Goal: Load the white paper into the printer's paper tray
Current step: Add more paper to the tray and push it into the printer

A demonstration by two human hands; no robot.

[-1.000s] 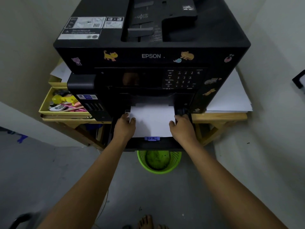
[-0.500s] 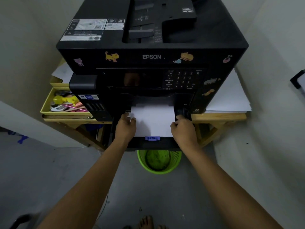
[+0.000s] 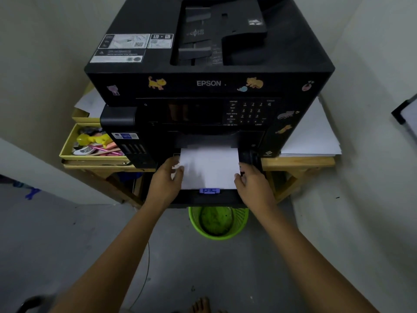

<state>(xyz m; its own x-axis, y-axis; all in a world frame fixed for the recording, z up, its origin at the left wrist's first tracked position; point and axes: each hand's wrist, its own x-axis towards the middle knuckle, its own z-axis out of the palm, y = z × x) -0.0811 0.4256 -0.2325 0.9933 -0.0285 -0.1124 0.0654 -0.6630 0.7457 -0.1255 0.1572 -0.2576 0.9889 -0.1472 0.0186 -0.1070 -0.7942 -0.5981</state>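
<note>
A black Epson printer [image 3: 209, 82] with animal stickers stands on a wooden table. Its paper tray [image 3: 207, 198] is pulled out at the bottom front, with a blue guide tab [image 3: 209, 190] at its near edge. A stack of white paper [image 3: 209, 168] lies in the tray, its far end under the printer body. My left hand [image 3: 165, 182] holds the stack's left edge, fingers curled over it. My right hand [image 3: 253, 185] holds the right edge, beside the tray's black side guide [image 3: 249, 158].
A green mesh bin [image 3: 217, 222] sits on the floor under the tray. A yellow box [image 3: 67, 147] with pens and small items is left of the printer. More white sheets [image 3: 309, 136] lie on the table's right side. Walls close in on both sides.
Both hands have slid slightly back along the paper's sides toward me. The stack stays in the tray.
</note>
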